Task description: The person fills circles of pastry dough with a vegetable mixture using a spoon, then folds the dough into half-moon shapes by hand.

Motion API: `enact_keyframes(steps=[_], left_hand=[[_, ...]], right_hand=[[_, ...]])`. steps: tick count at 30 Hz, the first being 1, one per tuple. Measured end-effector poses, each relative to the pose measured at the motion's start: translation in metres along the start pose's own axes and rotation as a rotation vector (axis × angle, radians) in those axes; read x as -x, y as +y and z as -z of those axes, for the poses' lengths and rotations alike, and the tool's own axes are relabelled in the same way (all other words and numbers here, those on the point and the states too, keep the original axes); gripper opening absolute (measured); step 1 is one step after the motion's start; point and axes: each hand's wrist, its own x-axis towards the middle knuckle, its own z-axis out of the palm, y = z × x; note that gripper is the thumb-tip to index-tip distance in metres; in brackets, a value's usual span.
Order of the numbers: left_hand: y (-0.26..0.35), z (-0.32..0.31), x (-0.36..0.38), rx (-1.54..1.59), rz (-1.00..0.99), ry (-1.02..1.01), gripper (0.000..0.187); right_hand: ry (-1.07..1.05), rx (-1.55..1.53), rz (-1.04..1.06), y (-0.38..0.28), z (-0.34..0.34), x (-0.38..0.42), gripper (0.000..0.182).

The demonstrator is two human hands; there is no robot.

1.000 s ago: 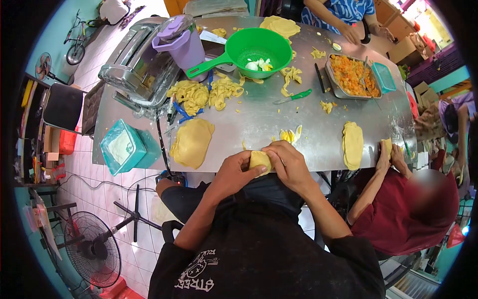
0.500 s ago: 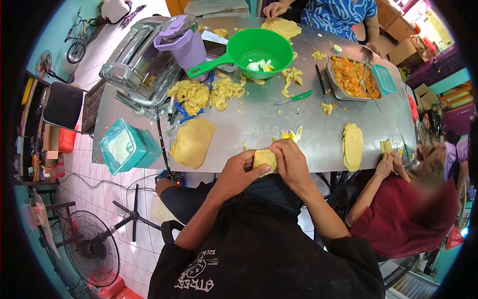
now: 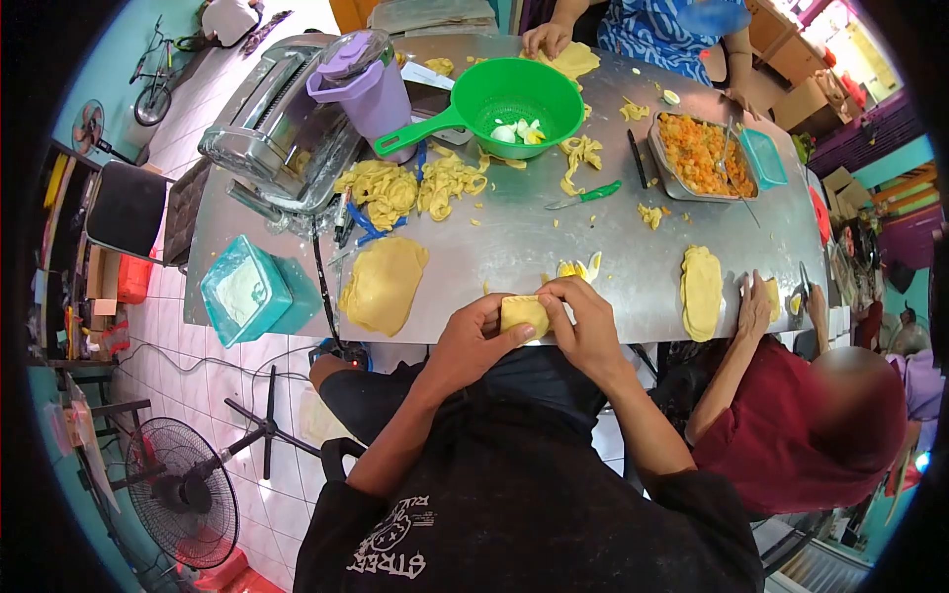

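A small filled pastry (image 3: pixel 523 313) of yellow dough, with a pleated upper edge, is held just over the table's near edge. My left hand (image 3: pixel 471 344) grips its left side, the thumb lying across its front. On the other side, my right hand (image 3: pixel 587 331) pinches the pastry's upper right edge between thumb and fingers. Cut egg wedges (image 3: pixel 576 268) lie on the table right behind my hands. Left of them rests a stack of flat dough sheets (image 3: pixel 384 286). The filling inside the pastry is hidden.
A green strainer (image 3: pixel 534 89) with egg pieces, dough scraps (image 3: pixel 381 193), a green-handled knife (image 3: pixel 598 192), and a tray of orange filling (image 3: pixel 692 148) stand farther back. A pasta machine (image 3: pixel 272 128) and flour tub (image 3: pixel 242 292) are left. Co-workers sit right and opposite.
My fingers shift slightly along the pastry's edge. The co-worker on the right has parted their hands, one now at a knife. The person opposite has moved a hand over their dough.
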Motion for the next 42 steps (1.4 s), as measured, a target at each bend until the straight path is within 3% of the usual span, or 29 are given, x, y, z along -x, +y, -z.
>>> enact_keyframes(steps=[3, 16, 18, 22, 28, 33, 36, 39, 42], left_hand=[[0.002, -0.003, 0.003, 0.046, 0.027, 0.020, 0.038], [0.064, 0.005, -0.001, 0.041, -0.156, 0.114, 0.041], [0.069, 0.006, -0.005, 0.052, -0.213, 0.121, 0.041], [0.079, -0.002, -0.005, 0.088, -0.248, 0.146, 0.040], [0.079, 0.001, -0.007, 0.165, -0.297, 0.174, 0.039], [0.077, -0.001, -0.002, 0.164, -0.340, 0.189, 0.039], [0.069, -0.004, -0.002, 0.184, -0.335, 0.182, 0.039], [0.063, -0.008, 0.000, 0.187, -0.322, 0.192, 0.039], [0.061, -0.009, -0.001, 0.198, -0.305, 0.231, 0.038]], right_hand=[[0.080, 0.061, 0.057, -0.003, -0.005, -0.002, 0.013], [-0.033, -0.215, 0.011, -0.046, 0.026, -0.059, 0.017], [0.008, 0.113, 0.226, -0.053, 0.029, -0.065, 0.015], [0.124, 0.177, 0.313, -0.059, 0.023, -0.074, 0.014], [0.100, 0.053, 0.333, -0.070, 0.031, -0.079, 0.014], [-0.005, -0.127, 0.149, -0.068, 0.036, -0.077, 0.014], [0.080, 0.121, 0.301, -0.070, 0.032, -0.073, 0.013], [0.093, 0.044, 0.168, -0.065, 0.027, -0.066, 0.014], [0.074, -0.018, 0.189, -0.063, 0.028, -0.067, 0.016]])
